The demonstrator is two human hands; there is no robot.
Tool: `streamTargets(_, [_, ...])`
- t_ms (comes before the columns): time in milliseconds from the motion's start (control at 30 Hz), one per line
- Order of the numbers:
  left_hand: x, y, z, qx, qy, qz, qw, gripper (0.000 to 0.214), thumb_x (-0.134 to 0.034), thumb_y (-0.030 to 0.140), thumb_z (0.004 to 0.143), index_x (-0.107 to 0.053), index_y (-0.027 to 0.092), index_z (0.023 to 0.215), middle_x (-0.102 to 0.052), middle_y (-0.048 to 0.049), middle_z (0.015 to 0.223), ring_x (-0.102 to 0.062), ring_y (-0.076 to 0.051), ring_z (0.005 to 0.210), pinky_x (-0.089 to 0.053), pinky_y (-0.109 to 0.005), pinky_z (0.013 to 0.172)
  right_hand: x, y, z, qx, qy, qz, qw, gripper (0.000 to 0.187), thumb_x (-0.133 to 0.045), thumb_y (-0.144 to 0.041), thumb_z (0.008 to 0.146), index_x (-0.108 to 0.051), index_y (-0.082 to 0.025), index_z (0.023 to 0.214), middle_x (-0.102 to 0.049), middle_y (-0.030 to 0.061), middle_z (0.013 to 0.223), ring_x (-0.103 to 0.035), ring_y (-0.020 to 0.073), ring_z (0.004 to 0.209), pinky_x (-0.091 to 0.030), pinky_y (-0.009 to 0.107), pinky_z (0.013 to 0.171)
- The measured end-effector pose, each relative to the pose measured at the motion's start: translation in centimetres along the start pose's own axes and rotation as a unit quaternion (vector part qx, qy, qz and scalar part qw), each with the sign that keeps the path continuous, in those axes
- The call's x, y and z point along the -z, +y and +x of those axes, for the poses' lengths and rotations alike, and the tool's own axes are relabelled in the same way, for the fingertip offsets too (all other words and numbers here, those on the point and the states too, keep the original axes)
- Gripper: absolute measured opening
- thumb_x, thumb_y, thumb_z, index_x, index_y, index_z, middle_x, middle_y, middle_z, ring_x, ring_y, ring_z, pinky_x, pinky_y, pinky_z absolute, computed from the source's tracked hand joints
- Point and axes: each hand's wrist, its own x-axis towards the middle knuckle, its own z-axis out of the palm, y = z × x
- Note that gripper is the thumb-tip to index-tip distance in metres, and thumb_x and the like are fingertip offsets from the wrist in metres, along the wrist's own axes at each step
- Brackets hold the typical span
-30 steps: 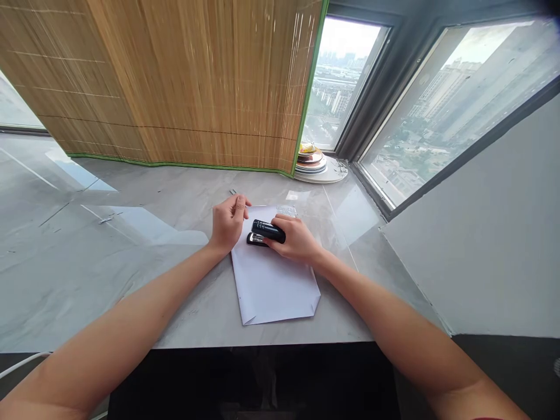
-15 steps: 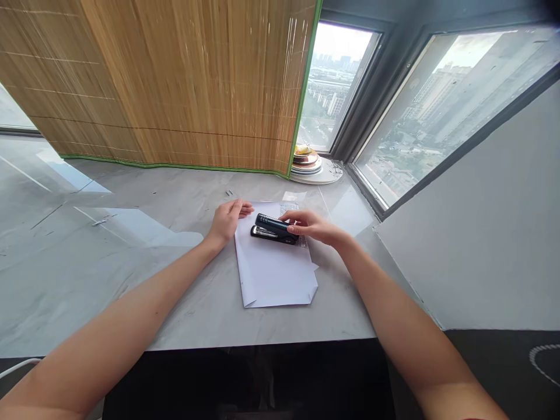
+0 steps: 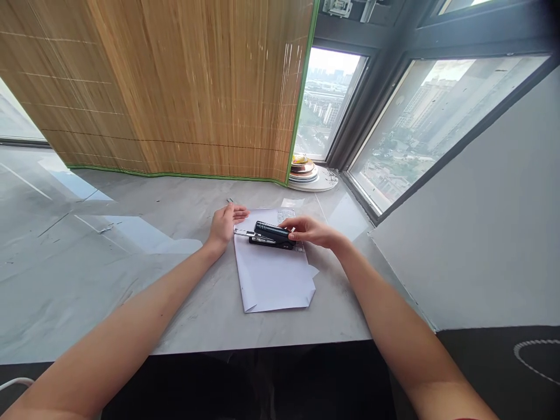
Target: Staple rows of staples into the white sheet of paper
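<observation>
Right hand [image 3: 310,230]: fingers closed around the rear end of the black stapler [image 3: 270,234], thumb side toward the camera. The black stapler lies lengthwise across the top part of the white paper sheet [image 3: 273,274], nose pointing left. Its silver metal staple rail [image 3: 243,232] sticks out of the nose end.

Left hand [image 3: 224,223]: fingers stretched out and nearly flat, gripping nothing, resting at the top-left corner of the white paper sheet. The rail tip is just beside the palm; can't tell if they touch.

The sheet lies on the grey marble bench [image 3: 131,262], near the front edge, with both lower corners folded over. A small clear plastic packet [image 3: 289,214] sits at the sheet's far edge, just behind the stapler. A couple of loose staples [image 3: 230,200] lie on the bench just past the left fingertips.

Behind: bamboo roller blind with green edging [image 3: 184,93]. A stack of round plates [image 3: 306,174] sits in the window corner, well apart from the hands.
</observation>
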Motion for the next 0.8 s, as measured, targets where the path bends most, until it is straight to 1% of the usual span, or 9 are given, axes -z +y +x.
streamTargets(133, [0.0, 0.0, 0.0, 0.001, -0.002, 0.008, 1.0, 0.06, -0.05, 0.067, 0.1, -0.075, 0.012, 0.096, -0.08, -0.0203, 0.102, -0.077, -0.03, 0.104, -0.058, -0.048, 0.103, -0.4, -0.2, 0.1, 0.009, 0.021, -0.053, 0.998, 0.055, -0.075, -0.063, 0.089, -0.077, -0.02, 0.125, -0.072, 0.007, 0.106, -0.062, 0.019, 0.087, -0.05, 0.03, 0.074])
streamTargets(233, [-0.1, 0.0, 0.0, 0.002, -0.004, 0.011, 1.0, 0.06, -0.051, 0.066, 0.099, -0.075, 0.012, 0.094, -0.08, -0.0201, 0.1, -0.077, -0.031, 0.102, -0.058, -0.048, 0.102, -1.7, -1.0, 0.5, 0.054, 0.038, -0.1, 0.993, 0.053, -0.077, -0.059, 0.089, -0.074, -0.024, 0.129, -0.072, 0.0082, 0.12, -0.063, 0.0217, 0.097, -0.052, 0.031, 0.079])
streamTargets(267, [-0.1, 0.0, -0.1, 0.003, -0.006, 0.01, 1.0, 0.059, -0.052, 0.066, 0.099, -0.076, 0.012, 0.094, -0.08, -0.02, 0.1, -0.077, -0.031, 0.102, -0.058, -0.048, 0.102, -2.3, -1.2, 0.6, 0.065, 0.045, -0.124, 0.989, 0.051, -0.079, -0.055, 0.087, -0.074, -0.024, 0.128, -0.072, 0.0077, 0.12, -0.064, 0.0223, 0.098, -0.051, 0.032, 0.081])
streamTargets(433, [-0.2, 0.2, -0.2, -0.011, -0.004, -0.018, 1.0, 0.053, -0.053, 0.059, 0.1, -0.075, 0.011, 0.097, -0.079, -0.0199, 0.102, -0.076, -0.031, 0.105, -0.055, -0.05, 0.106, -4.6, -1.5, 1.4, 0.052, 0.092, -0.213, 0.971, 0.018, -0.074, -0.027, 0.087, -0.075, -0.02, 0.104, -0.069, -0.0016, 0.082, -0.061, 0.0161, 0.075, -0.046, 0.028, 0.071])
streamTargets(533, [-0.2, 0.7, -0.5, -0.027, -0.008, -0.094, 0.995, 0.046, -0.052, 0.052, 0.103, -0.073, 0.011, 0.107, -0.078, -0.02, 0.115, -0.074, -0.03, 0.116, -0.05, -0.049, 0.114, -5.0, -1.2, 1.5, 0.093, 0.166, -0.221, 0.957, 0.025, -0.072, -0.02, 0.087, -0.074, -0.021, 0.112, -0.074, -0.0013, 0.086, -0.066, 0.0161, 0.074, -0.051, 0.029, 0.071])
streamTargets(600, [-0.3, 1.3, -0.7, -0.006, -0.041, -0.171, 0.984, 0.043, -0.049, 0.05, 0.105, -0.07, 0.013, 0.115, -0.074, -0.0192, 0.13, -0.07, -0.029, 0.125, -0.048, -0.048, 0.117, -5.1, -1.0, 1.5, 0.159, 0.242, -0.247, 0.925, 0.035, -0.069, -0.015, 0.089, -0.072, -0.022, 0.123, -0.079, 0.0032, 0.105, -0.074, 0.021, 0.091, -0.058, 0.035, 0.084])
streamTargets(667, [-0.3, 1.8, -0.9, 0.058, -0.093, -0.234, 0.966, 0.045, -0.045, 0.051, 0.107, -0.068, 0.014, 0.12, -0.07, -0.0187, 0.138, -0.068, -0.029, 0.129, -0.049, -0.047, 0.118, -5.1, -0.9, 1.5, 0.226, 0.282, -0.306, 0.881, 0.043, -0.062, -0.008, 0.092, -0.07, -0.025, 0.13, -0.077, 0.0062, 0.126, -0.072, 0.0254, 0.118, -0.059, 0.043, 0.101])
streamTargets(733, [-0.3, 2.1, -1.0, 0.132, -0.14, -0.269, 0.944, 0.05, -0.039, 0.052, 0.109, -0.066, 0.013, 0.123, -0.071, -0.0202, 0.134, -0.069, -0.029, 0.126, -0.051, -0.047, 0.115, -5.2, -1.1, 1.5, 0.267, 0.274, -0.385, 0.84, 0.05, -0.055, -0.002, 0.094, -0.069, -0.027, 0.134, -0.073, 0.0049, 0.138, -0.064, 0.0254, 0.135, -0.056, 0.046, 0.111])
streamTargets(800, [-0.2, 2.2, -1.0, 0.179, -0.169, -0.289, 0.925, 0.055, -0.033, 0.052, 0.111, -0.066, 0.01, 0.125, -0.074, -0.0213, 0.127, -0.071, -0.029, 0.121, -0.054, -0.048, 0.111, -5.3, -1.4, 1.4, 0.285, 0.256, -0.457, 0.803, 0.054, -0.051, 0.003, 0.095, -0.069, -0.028, 0.136, -0.072, 0.0024, 0.141, -0.061, 0.024, 0.14, -0.056, 0.046, 0.112])
